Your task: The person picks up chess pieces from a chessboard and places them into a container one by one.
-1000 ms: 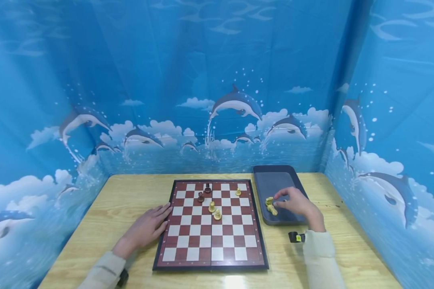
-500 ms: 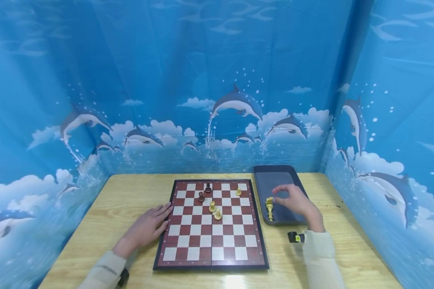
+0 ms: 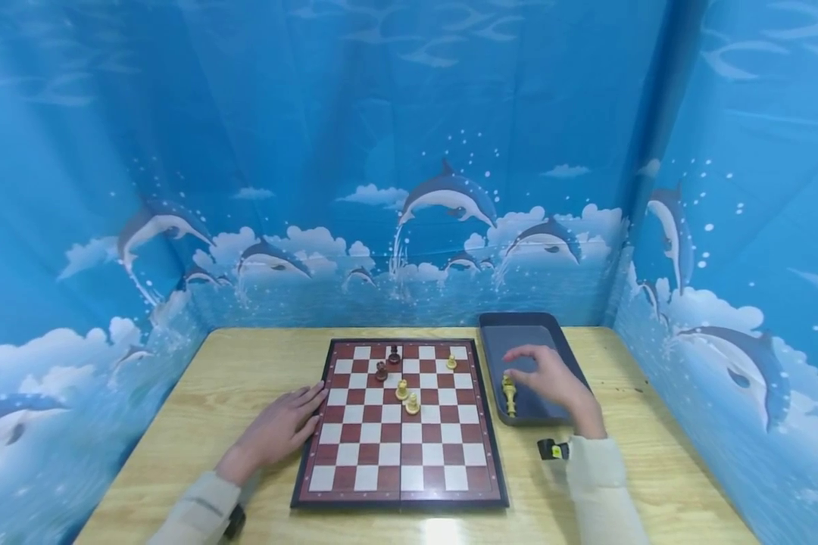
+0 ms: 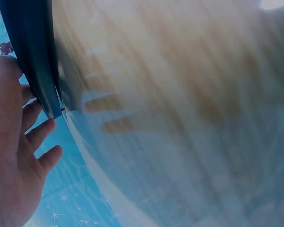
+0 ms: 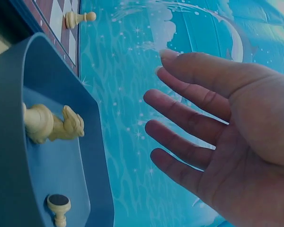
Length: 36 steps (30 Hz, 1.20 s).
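My left hand lies flat at the left edge of the chessboard, its fingertips on the frame; in the left wrist view its fingers are spread beside the board's dark edge. My right hand hovers over the dark tray, thumb and index finger apart, nothing between them. Pale chess pieces lie just below its thumb. Over in the right wrist view, a pale knight is in the tray, and another pale piece shows its dark base.
On the board stand two dark pieces, two pale pieces near the middle, and a pale pawn at the far right. A black strap-like item shows beside the right sleeve. A blue dolphin curtain surrounds the wooden table.
My right hand has shifted slightly left over the tray, its thumb and index finger parting. A pale piece in the tray has turned from slanted to pointing toward me. My left hand has stayed put.
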Available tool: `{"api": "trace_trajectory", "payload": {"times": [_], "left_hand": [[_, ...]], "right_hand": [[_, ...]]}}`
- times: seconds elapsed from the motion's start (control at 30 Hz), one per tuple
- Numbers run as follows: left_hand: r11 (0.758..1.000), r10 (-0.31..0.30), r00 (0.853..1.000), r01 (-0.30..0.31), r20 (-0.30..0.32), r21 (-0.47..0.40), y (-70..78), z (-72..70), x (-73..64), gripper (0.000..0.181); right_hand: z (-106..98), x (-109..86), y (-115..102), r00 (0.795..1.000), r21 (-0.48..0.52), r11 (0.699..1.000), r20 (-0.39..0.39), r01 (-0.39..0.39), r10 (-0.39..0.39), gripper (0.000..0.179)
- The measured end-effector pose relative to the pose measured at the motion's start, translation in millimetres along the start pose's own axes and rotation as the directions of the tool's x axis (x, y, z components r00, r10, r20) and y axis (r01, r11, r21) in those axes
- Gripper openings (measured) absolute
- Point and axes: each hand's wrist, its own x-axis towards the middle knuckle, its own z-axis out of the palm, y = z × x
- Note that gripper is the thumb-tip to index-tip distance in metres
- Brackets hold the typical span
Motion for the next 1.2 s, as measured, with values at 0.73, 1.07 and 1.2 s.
{"api": "trace_trajectory", "payload": {"times": [0.73, 1.07, 1.2], "left_hand": [[1.0, 0.019, 1.0, -0.019, 0.002, 0.021, 0.7, -1.1, -1.3, 0.056], [0.999, 0.017, 1.0, -0.018, 0.007, 0.04, -0.1, -0.5, -0.7, 0.057], [0.999, 0.015, 1.0, -0.015, 0.008, 0.037, 0.1, -1.2, -0.7, 0.057]], "right_hand": [[23, 12.4, -28, 0.994, 0.081, 0.992, 0.043, 0.096, -0.099, 0.025], [35, 22.7, -44, 0.983, 0.095, 0.99, 0.143, 0.106, -0.119, 0.025], [41, 27.6, -50, 0.966, 0.103, 0.978, 0.168, 0.179, -0.195, 0.022]]}}
